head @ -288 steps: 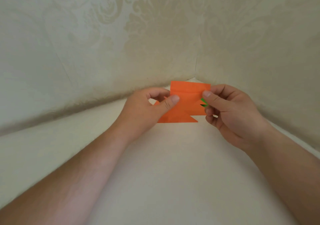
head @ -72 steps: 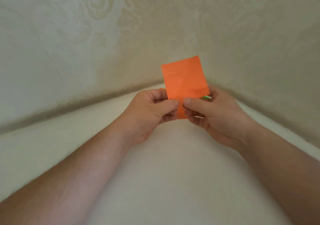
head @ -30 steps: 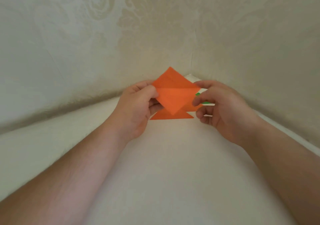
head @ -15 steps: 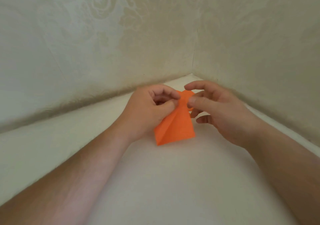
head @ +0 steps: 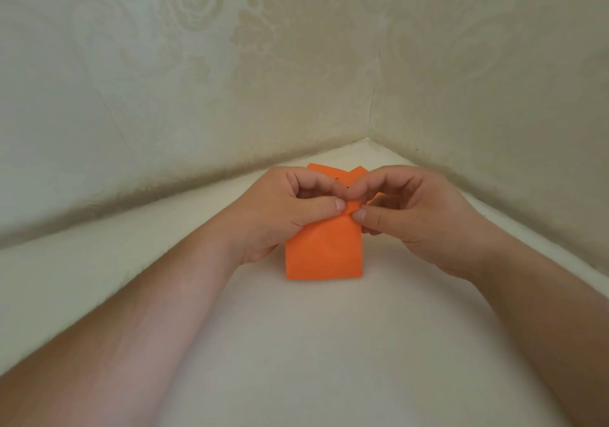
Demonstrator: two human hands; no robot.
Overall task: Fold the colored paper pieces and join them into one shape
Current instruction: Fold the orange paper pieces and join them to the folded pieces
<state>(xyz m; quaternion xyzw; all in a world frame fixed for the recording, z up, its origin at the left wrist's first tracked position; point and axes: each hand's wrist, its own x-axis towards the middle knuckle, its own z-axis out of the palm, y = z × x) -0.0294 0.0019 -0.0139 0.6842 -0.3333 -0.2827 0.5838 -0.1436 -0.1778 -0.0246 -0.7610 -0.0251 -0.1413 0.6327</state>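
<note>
A pale table [head: 313, 344] sits in a corner of patterned cream wallpaper [head: 164, 64]. Above it, the left hand [head: 280, 209] and right hand [head: 412, 215] both pinch the folded orange paper piece [head: 324, 255] at its top. Uneven pinching could skew the crease or tear the paper.

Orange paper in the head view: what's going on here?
A person is folding an orange paper with both bare hands over a pale surface in a wall corner. The left hand and the right hand pinch it near its top middle, thumbs almost meeting. Its lower part hangs free. No other paper shows.
</note>
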